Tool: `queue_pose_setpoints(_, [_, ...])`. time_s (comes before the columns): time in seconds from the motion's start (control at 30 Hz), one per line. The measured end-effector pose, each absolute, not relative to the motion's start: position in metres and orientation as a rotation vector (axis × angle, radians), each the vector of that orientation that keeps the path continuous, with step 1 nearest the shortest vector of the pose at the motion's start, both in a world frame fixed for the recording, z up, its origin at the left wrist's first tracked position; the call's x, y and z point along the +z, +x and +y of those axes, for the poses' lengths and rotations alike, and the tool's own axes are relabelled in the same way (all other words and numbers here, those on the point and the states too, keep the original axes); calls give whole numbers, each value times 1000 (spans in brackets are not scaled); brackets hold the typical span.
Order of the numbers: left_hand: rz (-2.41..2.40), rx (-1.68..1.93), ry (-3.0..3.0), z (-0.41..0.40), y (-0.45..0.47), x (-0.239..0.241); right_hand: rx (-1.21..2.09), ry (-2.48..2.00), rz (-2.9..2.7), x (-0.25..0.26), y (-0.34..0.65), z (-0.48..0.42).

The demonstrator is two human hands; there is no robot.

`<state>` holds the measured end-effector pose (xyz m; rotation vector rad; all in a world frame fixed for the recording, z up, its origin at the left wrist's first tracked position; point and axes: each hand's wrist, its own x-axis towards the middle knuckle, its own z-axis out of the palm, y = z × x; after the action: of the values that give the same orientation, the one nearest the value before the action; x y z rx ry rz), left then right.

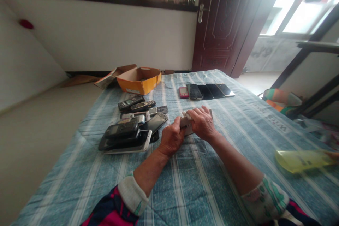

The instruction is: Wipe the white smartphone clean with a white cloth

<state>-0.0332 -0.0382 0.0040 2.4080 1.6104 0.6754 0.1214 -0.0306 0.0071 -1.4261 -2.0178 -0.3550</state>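
Observation:
Over the middle of the bed, my left hand (172, 136) is closed on the near left end of a smartphone (188, 129), its pale back showing. My right hand (202, 123) lies across the phone, fingers bent around a small white cloth or tissue (186, 115) pressed against it. Part of the phone is hidden beneath my right hand. To the left lies a heap of old mobile phones, with a white-edged smartphone (144, 142) at its near side. Farther off, several dark smartphones (195, 92) and a small pink phone (183, 92) lie side by side in a row.
An orange cardboard box (143, 85) sits at the far left edge of the striped bed cover (185, 187), its lid (116, 75) leaning beside it. A translucent yellow bottle (302, 160) lies at the right. Beyond stand a white wall and a dark red door (222, 21).

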Motion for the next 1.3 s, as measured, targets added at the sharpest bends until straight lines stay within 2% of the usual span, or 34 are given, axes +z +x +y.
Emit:
queue_pose_setpoints(0.47, [1670, 518, 2350, -38, -31, 11, -331, -1565, -1887, 0, 165, -16])
queue_pose_setpoints(1.0, [1630, 662, 2405, -40, -31, 8, -340, -1423, -2072, 12, 125, -32])
queue_pose_setpoints(1.3, [1618, 610, 2371, -40, -31, 11, -311, -1500, -1961, 6, 151, -22])
